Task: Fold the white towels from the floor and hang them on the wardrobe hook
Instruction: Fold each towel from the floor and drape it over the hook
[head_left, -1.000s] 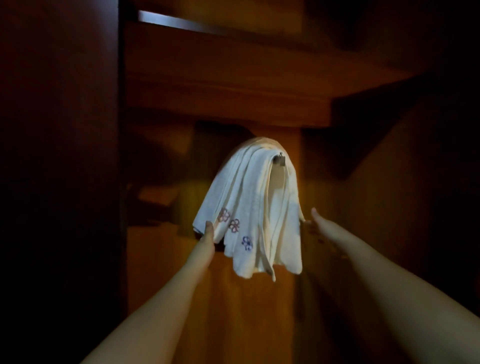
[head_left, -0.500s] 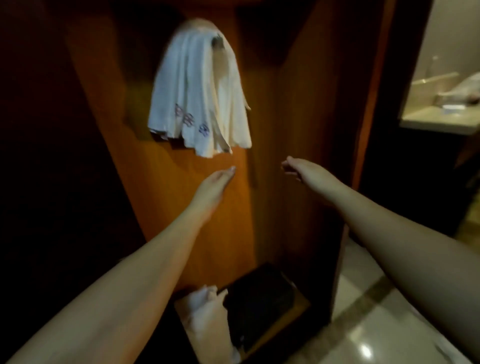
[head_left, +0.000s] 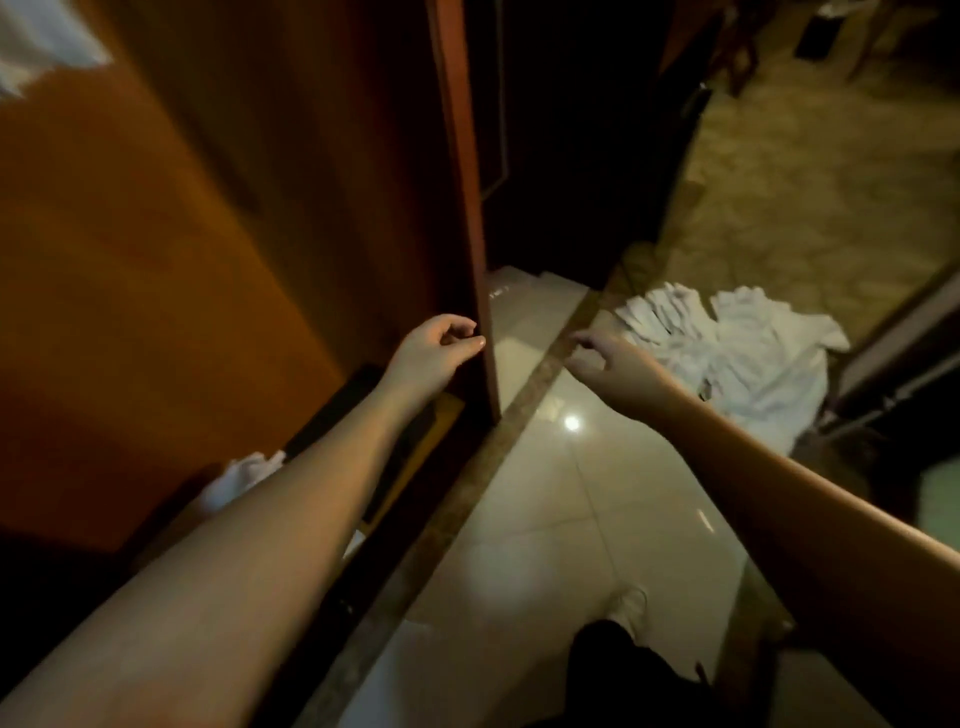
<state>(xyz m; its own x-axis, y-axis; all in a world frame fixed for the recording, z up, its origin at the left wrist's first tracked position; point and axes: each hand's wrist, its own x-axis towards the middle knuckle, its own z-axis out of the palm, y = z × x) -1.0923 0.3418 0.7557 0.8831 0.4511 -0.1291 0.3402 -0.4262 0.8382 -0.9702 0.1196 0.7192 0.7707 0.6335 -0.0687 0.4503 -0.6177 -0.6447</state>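
The hung white towel, which half a second ago filled the upper left of the frame on its wardrobe hook, now shows only as a blurred white corner at the top left edge; the view has swung down and to the right. A heap of white towels has come into sight on the floor at centre right, crumpled and unfolded. Another white cloth lies low inside the wardrobe, at lower left, partly hidden by the left forearm.

Both hands have dropped from the hanging towel. The left hand reaches to the middle of the frame beside the wardrobe's front edge, fingers loosely curled, holding nothing. The right hand stretches toward the heap, its fingers hanging loosely bent and empty, just short of the nearest towel. A pale shoe shows at the bottom centre on the glossy tiles.
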